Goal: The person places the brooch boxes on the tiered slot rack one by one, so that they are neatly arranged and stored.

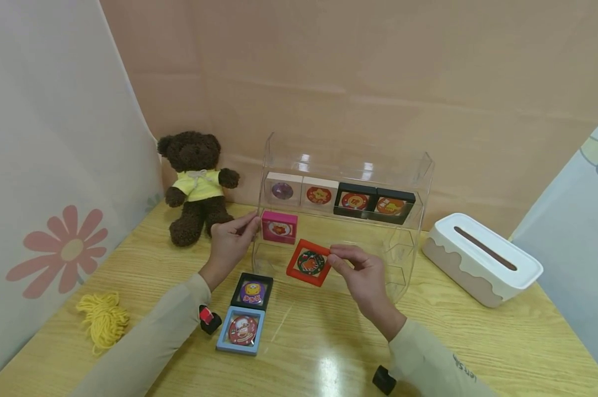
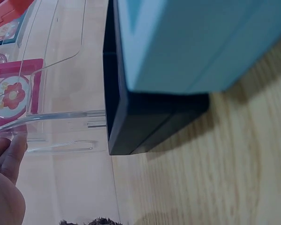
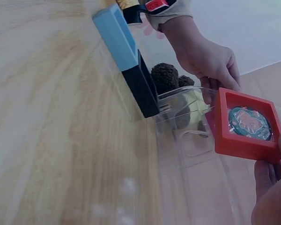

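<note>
My right hand [image 1: 367, 278] pinches the right edge of a red square display frame [image 1: 309, 263], which holds a round green badge. The frame is tilted, in front of a clear acrylic display rack [image 1: 423, 220]. With thumb and fingers my left hand [image 1: 228, 242] pinches the rack's left side edge. Just right of those fingers, a pink frame [image 1: 279, 227] with a flower badge stands on the lower shelf. Two white frames [image 1: 301, 190] and two black frames [image 1: 373, 203] line the upper shelf. In the left wrist view, the left fingertips [image 2: 14, 150] are partly hidden.
A black frame [image 1: 251, 291] and a light blue frame [image 1: 241, 331] stand on the table near my left forearm. A brown teddy bear [image 1: 195, 184] sits at the back left, yellow yarn [image 1: 102, 320] at the front left. Right of the rack is a tissue box [image 1: 482, 259].
</note>
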The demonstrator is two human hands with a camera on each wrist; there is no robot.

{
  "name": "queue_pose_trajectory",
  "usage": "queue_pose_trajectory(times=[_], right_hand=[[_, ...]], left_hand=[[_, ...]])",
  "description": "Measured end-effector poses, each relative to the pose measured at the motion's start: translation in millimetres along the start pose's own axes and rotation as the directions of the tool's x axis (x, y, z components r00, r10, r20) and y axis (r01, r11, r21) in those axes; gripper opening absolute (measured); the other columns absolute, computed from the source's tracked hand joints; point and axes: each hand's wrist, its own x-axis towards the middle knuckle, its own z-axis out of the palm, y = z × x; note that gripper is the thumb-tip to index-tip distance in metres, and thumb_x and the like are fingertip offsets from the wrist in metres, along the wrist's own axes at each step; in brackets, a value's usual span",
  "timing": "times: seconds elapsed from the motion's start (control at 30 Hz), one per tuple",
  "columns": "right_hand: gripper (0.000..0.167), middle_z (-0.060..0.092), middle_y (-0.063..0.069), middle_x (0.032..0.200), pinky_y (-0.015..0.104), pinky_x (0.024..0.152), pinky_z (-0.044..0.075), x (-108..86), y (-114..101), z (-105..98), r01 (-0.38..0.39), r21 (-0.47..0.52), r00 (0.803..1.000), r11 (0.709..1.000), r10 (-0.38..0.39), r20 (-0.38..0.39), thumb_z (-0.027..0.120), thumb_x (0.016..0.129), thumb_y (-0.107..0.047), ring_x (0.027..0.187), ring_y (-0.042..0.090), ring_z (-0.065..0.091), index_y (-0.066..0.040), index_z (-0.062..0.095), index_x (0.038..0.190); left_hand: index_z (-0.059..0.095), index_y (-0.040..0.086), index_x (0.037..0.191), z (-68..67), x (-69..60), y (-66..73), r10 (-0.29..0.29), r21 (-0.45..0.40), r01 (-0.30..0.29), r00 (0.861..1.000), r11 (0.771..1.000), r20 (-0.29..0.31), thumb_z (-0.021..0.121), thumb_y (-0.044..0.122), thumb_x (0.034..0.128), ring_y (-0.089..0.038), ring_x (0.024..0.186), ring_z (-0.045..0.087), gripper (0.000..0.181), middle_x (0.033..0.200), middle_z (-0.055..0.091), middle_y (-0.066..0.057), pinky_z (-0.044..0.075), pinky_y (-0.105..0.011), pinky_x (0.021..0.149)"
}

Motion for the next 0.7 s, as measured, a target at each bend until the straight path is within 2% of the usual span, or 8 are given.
queue_pose_trajectory(times=[0.3,0.4,0.7], right_hand=[[0.015,0.064,0.021,0.103,0.034,0.079,0.054,12.6,-9.1,-2.9,0.004,0.071,0.998,0.997,0.001,-0.067,0.069,0.081,0.011,0.097,0.025,0.064,0.017,0.067,0.095],[0.016,0.066,0.015,0.101,0.033,0.079,0.054,15.6,-10.1,-4.0,-0.004,0.088,0.995,0.996,0.013,-0.097,0.069,0.081,0.010,0.095,0.023,0.065,0.017,0.067,0.096],[0.017,0.069,0.009,0.098,0.029,0.076,0.055,27.2,-13.4,-7.3,0.024,0.097,0.984,0.995,-0.007,-0.178,0.069,0.082,0.009,0.086,0.018,0.066,0.016,0.067,0.098]], left_hand=[[0.067,-0.015,0.102,0.4,1.4,-1.7,0.033,0.008,-0.032,0.999,0.999,-0.006,0.064,-0.013,0.0846,-0.027,0.050,0.063,0.018,0.076,0.068,-0.023,0.052,-0.018,0.050],[0.067,-0.015,0.101,0.4,0.9,-1.7,0.039,0.013,-0.038,0.999,0.999,-0.011,0.064,-0.013,0.0838,-0.026,0.050,0.063,0.018,0.077,0.068,-0.023,0.052,-0.019,0.050],[0.068,-0.015,0.101,-0.4,1.0,1.8,0.030,0.027,-0.030,0.999,0.999,-0.016,0.065,-0.013,0.0835,-0.025,0.050,0.064,0.018,0.077,0.068,-0.022,0.052,-0.019,0.050]])
